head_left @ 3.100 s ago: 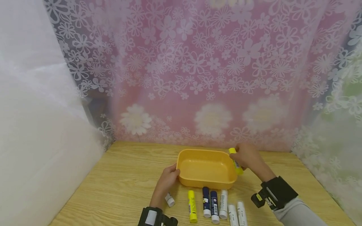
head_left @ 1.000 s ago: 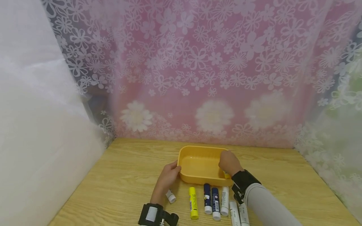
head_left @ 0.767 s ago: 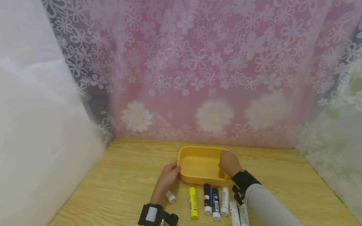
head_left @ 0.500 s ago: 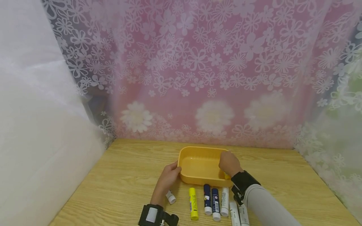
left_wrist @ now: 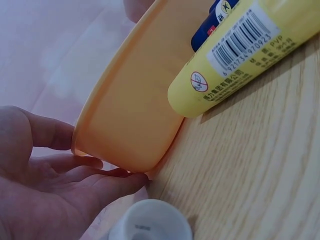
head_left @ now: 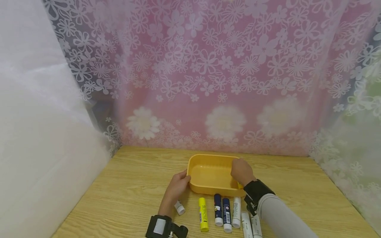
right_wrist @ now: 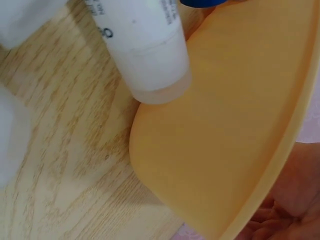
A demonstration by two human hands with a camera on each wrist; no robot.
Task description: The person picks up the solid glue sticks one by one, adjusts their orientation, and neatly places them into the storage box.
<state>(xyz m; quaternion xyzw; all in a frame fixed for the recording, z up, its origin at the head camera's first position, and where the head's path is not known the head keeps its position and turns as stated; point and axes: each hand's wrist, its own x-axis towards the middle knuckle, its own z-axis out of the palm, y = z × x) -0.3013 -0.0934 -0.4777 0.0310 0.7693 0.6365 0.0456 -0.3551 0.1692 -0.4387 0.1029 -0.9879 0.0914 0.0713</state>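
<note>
A yellow-orange plastic basin [head_left: 208, 175] stands on the table. My left hand [head_left: 177, 185] grips its left end; in the left wrist view the thumb lies at the rim [left_wrist: 80, 125] and the fingers spread under the outer wall. My right hand [head_left: 242, 171] is curled inside the basin's right end, holding a yellow glue stick [head_left: 239, 186], mostly hidden by the hand and basin wall. In front of the basin lie another yellow glue stick [head_left: 203, 215], two navy ones [head_left: 218, 210] with white ends, and several white ones [head_left: 236, 212].
A small white stick [head_left: 180, 207] lies beside my left forearm, partly hidden by it. Two white sticks [head_left: 246, 224] sit close under my right sleeve [head_left: 279, 213]. A flowered curtain [head_left: 208, 99] hangs behind the wooden table [head_left: 134, 185]; white sheeting [head_left: 44, 132] closes the left side.
Since the earliest frame, my right hand has carried the yellow glue stick from outside the basin's right end to inside it. Over the last second both hands stay almost still.
</note>
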